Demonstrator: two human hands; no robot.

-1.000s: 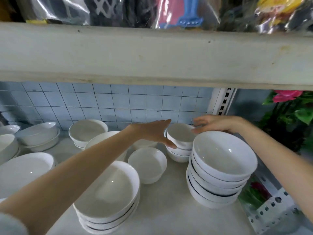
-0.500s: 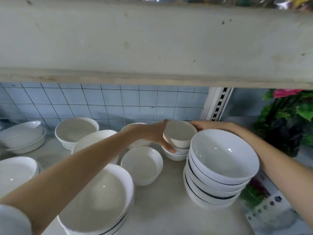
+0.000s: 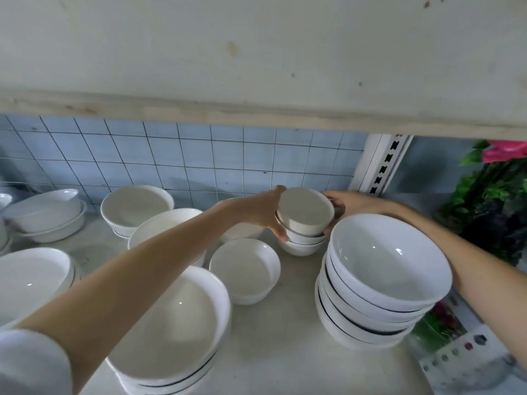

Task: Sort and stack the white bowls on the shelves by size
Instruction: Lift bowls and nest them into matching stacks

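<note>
A wide, pale, scuffed board [image 3: 256, 52] is spanning the top of the view, and beneath it a whitish shelf [image 3: 285, 352] is carrying the crockery in front of a blue tiled wall [image 3: 199, 155]. On the right of the shelf a tall stack of wide white glazed bowls [image 3: 385, 266] is standing near the edge. At the front left, a lower stack of large white round bowls [image 3: 171, 323] is sitting partly under the person's left forearm. A deep white bowl [image 3: 137, 206] is standing at the back by the tiles, and a single small white bowl [image 3: 245, 266] is sitting between the two big stacks.

Behind it, the left grip [image 3: 262, 215] is wrapping the left side of a small white round bowl [image 3: 305, 209], thumb at the top rim and fingers curling under. The right grip [image 3: 350, 202] is closing on that bowl's right side. The bowl is tilting toward the camera over two more small white nested bowls [image 3: 302, 243]. It cannot be told whether it is touching them.
</note>
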